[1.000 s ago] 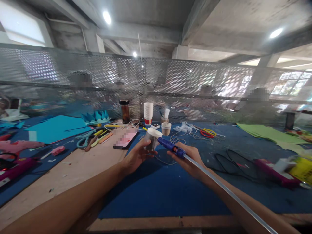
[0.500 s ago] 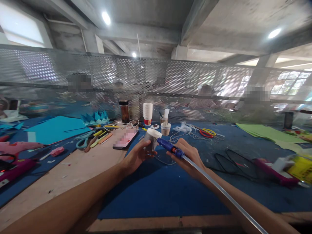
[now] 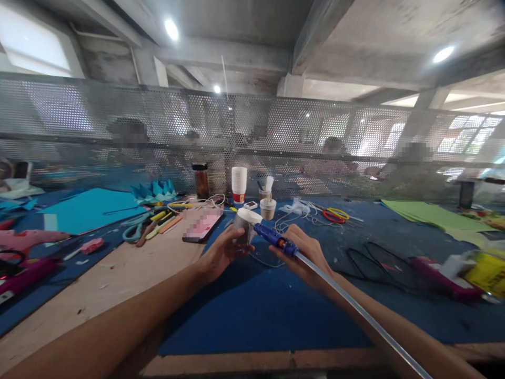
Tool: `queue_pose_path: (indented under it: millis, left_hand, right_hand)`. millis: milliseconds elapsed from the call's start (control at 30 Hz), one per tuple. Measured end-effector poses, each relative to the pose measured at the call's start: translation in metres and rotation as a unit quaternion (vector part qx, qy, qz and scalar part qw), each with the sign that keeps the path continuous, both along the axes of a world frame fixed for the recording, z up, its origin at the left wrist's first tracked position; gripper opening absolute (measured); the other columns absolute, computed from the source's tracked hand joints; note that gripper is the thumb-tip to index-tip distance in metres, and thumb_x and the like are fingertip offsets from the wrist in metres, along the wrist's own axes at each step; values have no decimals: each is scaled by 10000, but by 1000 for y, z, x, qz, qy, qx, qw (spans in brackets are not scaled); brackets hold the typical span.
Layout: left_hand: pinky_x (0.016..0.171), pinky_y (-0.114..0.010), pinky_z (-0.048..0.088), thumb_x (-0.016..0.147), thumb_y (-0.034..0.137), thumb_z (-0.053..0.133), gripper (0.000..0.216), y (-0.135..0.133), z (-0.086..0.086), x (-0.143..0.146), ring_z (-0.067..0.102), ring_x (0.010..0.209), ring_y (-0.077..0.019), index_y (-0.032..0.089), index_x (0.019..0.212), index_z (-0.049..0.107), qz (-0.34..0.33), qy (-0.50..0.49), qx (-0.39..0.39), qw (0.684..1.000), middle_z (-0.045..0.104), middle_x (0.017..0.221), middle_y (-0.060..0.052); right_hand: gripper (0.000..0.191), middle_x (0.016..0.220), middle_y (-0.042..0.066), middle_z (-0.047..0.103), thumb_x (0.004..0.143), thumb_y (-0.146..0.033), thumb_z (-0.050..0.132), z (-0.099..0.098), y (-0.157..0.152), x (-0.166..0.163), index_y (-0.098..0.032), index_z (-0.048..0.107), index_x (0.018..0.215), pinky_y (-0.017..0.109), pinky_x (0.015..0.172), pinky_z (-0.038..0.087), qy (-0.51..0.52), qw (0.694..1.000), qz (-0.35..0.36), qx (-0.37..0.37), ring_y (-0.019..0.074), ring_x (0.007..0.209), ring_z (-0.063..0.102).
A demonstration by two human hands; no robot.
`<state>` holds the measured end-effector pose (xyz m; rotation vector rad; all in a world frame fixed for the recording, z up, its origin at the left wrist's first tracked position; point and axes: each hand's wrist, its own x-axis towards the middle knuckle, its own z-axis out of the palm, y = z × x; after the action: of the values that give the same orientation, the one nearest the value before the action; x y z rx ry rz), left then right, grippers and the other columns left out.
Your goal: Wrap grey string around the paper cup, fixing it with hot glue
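Note:
My left hand [image 3: 221, 251] is closed around a paper cup [image 3: 245, 231], white at its tilted upper end and greyish along the side. In my right hand [image 3: 303, 250] is a blue hot glue gun [image 3: 272, 235], its tip at the cup's upper edge; I cannot tell whether it touches. A long clear glue stick [image 3: 347, 299] runs out of the gun's back, over my right forearm. Thin cord [image 3: 266, 261] trails on the blue mat [image 3: 268, 316] behind and below the cup. The right fingers are partly hidden behind the gun.
Beyond the cup stand stacked paper cups [image 3: 239, 184], a small cord-wrapped cup [image 3: 268, 209] and a brown jar [image 3: 200, 181]. Scissors [image 3: 333, 215] lie right of them. A phone [image 3: 203, 225], blue paper [image 3: 94, 208] and a pink glue gun [image 3: 31, 238] are left; green paper [image 3: 437, 216] is right.

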<state>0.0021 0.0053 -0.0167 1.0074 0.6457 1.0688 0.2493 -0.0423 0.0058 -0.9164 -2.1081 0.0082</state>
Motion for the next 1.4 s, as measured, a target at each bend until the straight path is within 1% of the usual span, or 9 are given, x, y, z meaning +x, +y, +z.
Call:
queue_pose_path:
  millis: [200, 467, 800, 1033, 1167, 1400]
  left_hand:
    - [758, -297, 556, 827, 385, 787, 424, 0, -1, -1, 745, 855, -210, 219, 1202, 676, 2, 9, -2, 1000, 752, 1057, -36]
    - [743, -288, 562, 830, 374, 786, 398, 0, -1, 0, 753, 853, -216, 204, 1176, 685, 4, 2, -10, 1000, 765, 1051, -45]
    - [731, -287, 565, 856, 337, 761, 322, 2, -3, -1, 763, 833, -225, 183, 1135, 715, 1, -17, -27, 999, 786, 971, -55]
    - [745, -301, 563, 853, 319, 754, 353, 0, 0, 0, 763, 819, -228, 185, 1177, 708, 4, -21, -38, 999, 800, 947, -61]
    - [748, -297, 567, 848, 331, 768, 382, 1, -1, -1, 767, 826, -224, 192, 1198, 704, -3, -27, -38, 999, 802, 938, -58]
    - [739, -296, 578, 864, 320, 754, 378, 3, -3, -2, 769, 831, -232, 194, 1216, 700, -10, -37, -40, 998, 804, 934, -60]
  right_hand:
    - [263, 889, 18, 561, 1036, -444, 563, 1, -1, -1, -230, 562, 881, 257, 629, 422, -5, 1000, -17, 14, 142, 718, 552]
    - [287, 882, 9, 549, 1033, -481, 555, -6, 4, 0, -231, 565, 891, 252, 619, 414, 9, 1000, -14, 26, 138, 702, 538]
    - [247, 890, 6, 548, 1029, -434, 575, -6, 4, 1, -228, 563, 893, 240, 614, 406, 4, 1000, -17, 25, 131, 699, 538]
    - [249, 879, 6, 546, 1033, -434, 572, -4, 3, 1, -228, 565, 894, 244, 619, 409, 7, 1000, -6, 27, 136, 716, 545]
    - [269, 874, 6, 542, 1038, -442, 561, -1, 2, 1, -227, 550, 878, 250, 624, 407, -1, 1000, -11, 18, 138, 713, 545]
    - [282, 862, 6, 544, 1037, -438, 562, -1, 1, 1, -224, 541, 854, 249, 612, 401, -6, 999, -20, 25, 138, 706, 548]
